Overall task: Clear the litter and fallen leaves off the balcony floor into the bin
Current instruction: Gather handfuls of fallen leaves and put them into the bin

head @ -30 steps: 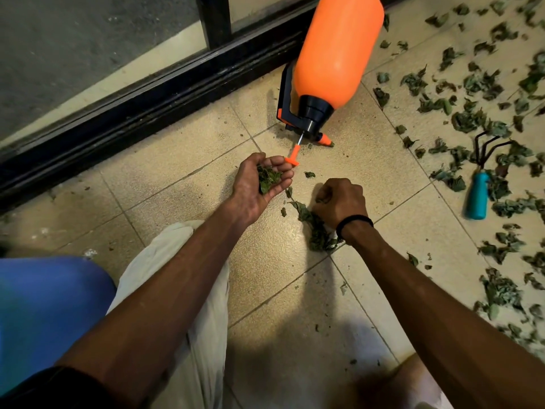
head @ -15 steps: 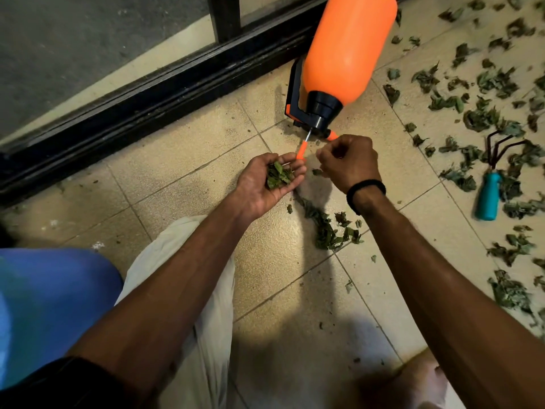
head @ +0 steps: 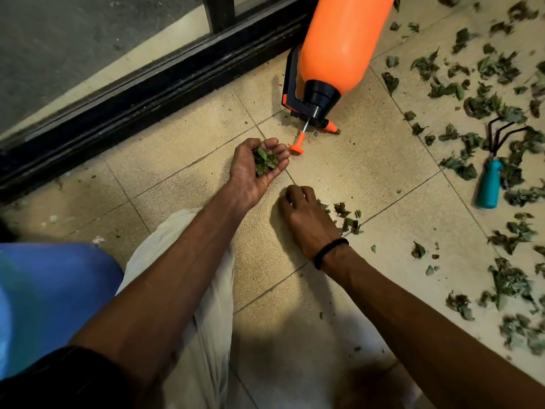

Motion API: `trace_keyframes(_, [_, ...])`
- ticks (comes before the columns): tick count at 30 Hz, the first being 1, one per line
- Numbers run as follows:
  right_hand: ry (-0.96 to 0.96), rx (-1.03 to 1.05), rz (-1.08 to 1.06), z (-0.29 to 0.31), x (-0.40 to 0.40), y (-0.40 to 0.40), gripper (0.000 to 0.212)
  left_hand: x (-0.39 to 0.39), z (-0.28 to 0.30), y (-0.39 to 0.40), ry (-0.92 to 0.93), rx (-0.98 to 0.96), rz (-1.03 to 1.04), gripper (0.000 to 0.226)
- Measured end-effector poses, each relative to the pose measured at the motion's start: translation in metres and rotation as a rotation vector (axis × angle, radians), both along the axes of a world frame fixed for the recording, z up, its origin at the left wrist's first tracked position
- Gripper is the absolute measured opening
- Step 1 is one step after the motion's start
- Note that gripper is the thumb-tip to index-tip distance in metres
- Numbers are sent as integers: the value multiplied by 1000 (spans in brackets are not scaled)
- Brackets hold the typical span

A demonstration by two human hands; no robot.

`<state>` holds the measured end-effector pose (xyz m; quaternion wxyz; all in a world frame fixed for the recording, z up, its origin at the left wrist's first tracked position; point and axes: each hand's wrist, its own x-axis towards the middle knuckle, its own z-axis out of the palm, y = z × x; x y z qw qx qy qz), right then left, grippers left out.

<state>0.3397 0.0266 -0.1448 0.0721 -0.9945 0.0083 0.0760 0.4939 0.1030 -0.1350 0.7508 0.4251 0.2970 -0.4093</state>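
A beige tiled balcony floor (head: 368,172) runs up to a black door track (head: 147,93) at eleven o'clock, with a blue bin (head: 44,296) low at eight o'clock beside the person's pale trouser leg (head: 206,335). Nearest, the right hand (head: 306,219) lies knuckles-up on the tiles with fingers curled over a small heap of leaves (head: 348,219), while just beyond it the left hand (head: 259,169) is palm-up, cupped around gathered leaves (head: 265,162). Farther off, an orange sprayer (head: 342,42) lies tipped at twelve o'clock, and scattered leaves (head: 483,84) surround a teal-handled hand rake (head: 489,184) at three o'clock.
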Motion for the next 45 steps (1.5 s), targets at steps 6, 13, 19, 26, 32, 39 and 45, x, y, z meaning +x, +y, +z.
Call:
trace_keyframes(6, [27, 21, 77, 4, -25, -5, 25, -5, 0, -3, -23, 31, -54, 40])
trace_keyframes(13, [-83, 658, -867, 28, 22, -39, 13, -10, 0, -6, -71, 42, -209, 42])
trace_keyframes(19, [-90, 998, -881, 68, 55, -36, 8, -23, 4, -9, 27, -83, -361, 41])
trace_keyframes(26, [-183, 761, -885, 71, 56, -68, 14, -22, 8, -7, 119, -154, -330, 37])
trace_keyframes(32, [255, 451, -1016, 37, 4, -98, 41, -18, 7, -6, 165, -148, -227, 39])
trace_keyframes(39, [281, 450, -1017, 24, -30, -56, 91, -16, 6, -9, 188, -128, -131, 48])
trace_keyframes(45, [58, 359, -843, 8, -29, -35, 31, -15, 7, -7, 170, -90, -164, 49])
